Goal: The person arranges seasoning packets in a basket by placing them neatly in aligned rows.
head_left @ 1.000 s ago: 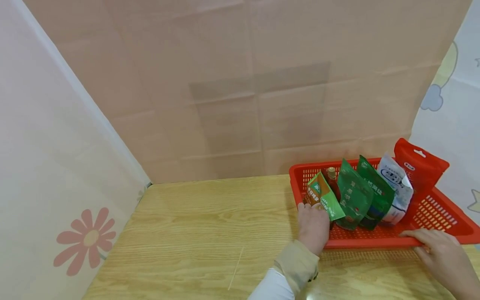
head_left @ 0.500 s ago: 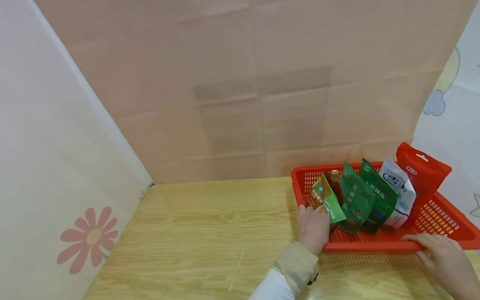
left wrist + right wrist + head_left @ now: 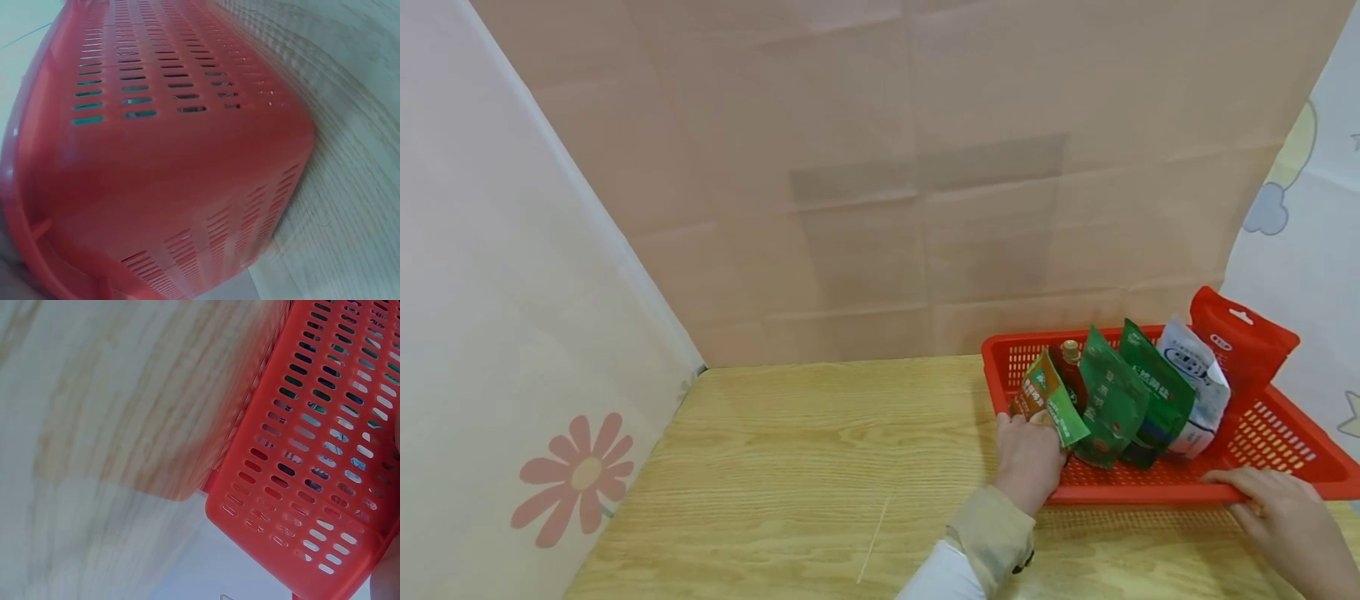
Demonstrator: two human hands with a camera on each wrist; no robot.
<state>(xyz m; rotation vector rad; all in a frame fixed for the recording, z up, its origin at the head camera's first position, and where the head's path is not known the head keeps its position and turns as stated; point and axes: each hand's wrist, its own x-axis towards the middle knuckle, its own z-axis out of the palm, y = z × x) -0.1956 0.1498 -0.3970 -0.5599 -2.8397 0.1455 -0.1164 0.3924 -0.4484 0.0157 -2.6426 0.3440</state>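
A red plastic basket [image 3: 1138, 494] stands at the right of the table, held by both hands at its near rim. My left hand [image 3: 1028, 462] grips the near left corner, and my right hand [image 3: 1273, 508] has its fingers over the rim further right, with the thumb outside. Inside lean an orange-and-green pouch [image 3: 1063, 417], a dark bottle with a gold cap [image 3: 1070, 353], two green pouches [image 3: 1111, 404], a white-and-blue pouch [image 3: 1193, 367] and a red pouch [image 3: 1243, 346]. Slotted basket walls [image 3: 169, 150] fill much of the left wrist view; the left fingertips are hidden.
The wooden table [image 3: 820, 450] extends left of the basket. A beige sheet [image 3: 865, 250] hangs behind it. White patterned sheets border both sides, the left one with a pink flower [image 3: 583, 472]. The right wrist view shows the basket's slotted side [image 3: 306, 450] close to the tabletop.
The head view has shifted slightly, moving the whole scene a little down in the picture. Both hands keep their hold on the basket, which shows no clear movement on the table.
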